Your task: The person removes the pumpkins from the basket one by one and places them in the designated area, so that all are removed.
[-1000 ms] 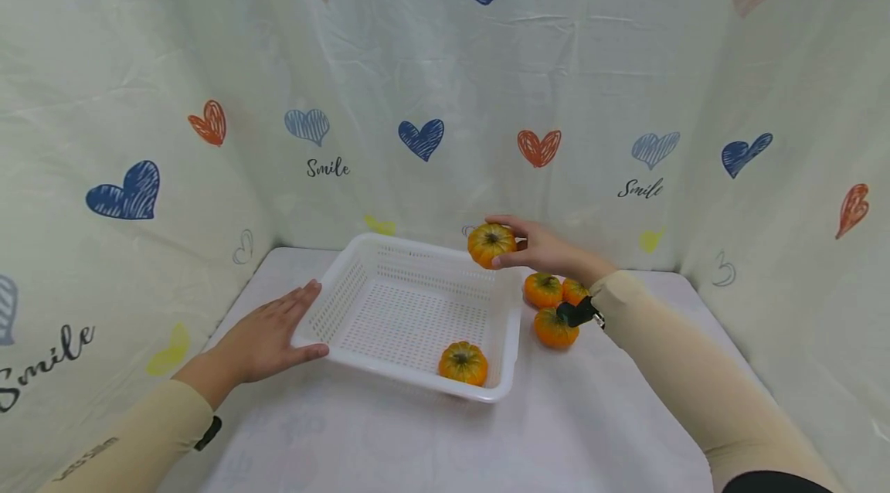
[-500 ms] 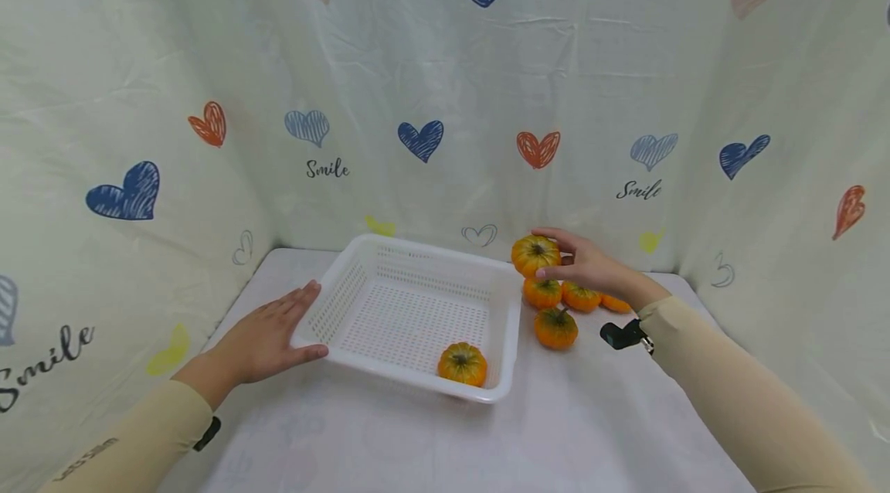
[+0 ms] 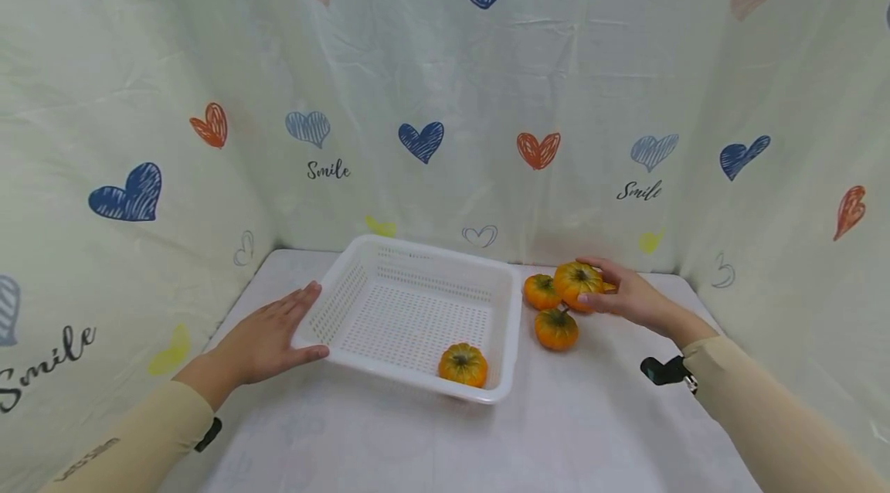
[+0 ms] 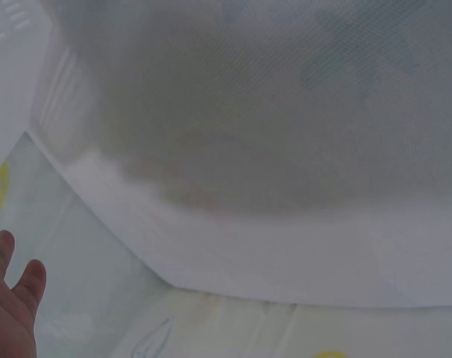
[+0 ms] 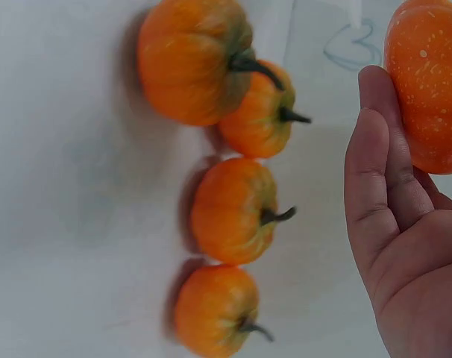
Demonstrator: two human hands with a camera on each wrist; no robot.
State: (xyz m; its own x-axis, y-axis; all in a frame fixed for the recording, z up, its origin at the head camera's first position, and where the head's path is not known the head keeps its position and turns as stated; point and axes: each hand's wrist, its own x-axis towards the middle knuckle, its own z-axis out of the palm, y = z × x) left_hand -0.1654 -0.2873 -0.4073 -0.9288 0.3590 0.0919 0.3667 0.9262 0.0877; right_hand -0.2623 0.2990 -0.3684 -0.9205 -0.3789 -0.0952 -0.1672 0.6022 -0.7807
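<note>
My right hand grips a small orange pumpkin between thumb and fingers. In the right wrist view this held pumpkin is apart from several others on the table. One near pumpkin and one left pumpkin show beside it in the head view; the rest are mostly hidden behind the hand and the held one. A white perforated plastic basket stands left of them, with one pumpkin in its near right corner. My left hand lies with straight fingers at the basket's left rim.
A white cloth covers the table. A pale curtain printed with hearts hangs close behind and on both sides. The left wrist view shows mostly the blurred basket wall and cloth.
My right hand has carried the pumpkin rightward and down, from over the basket's right rim to the other pumpkins. The left hand and basket stay put.
</note>
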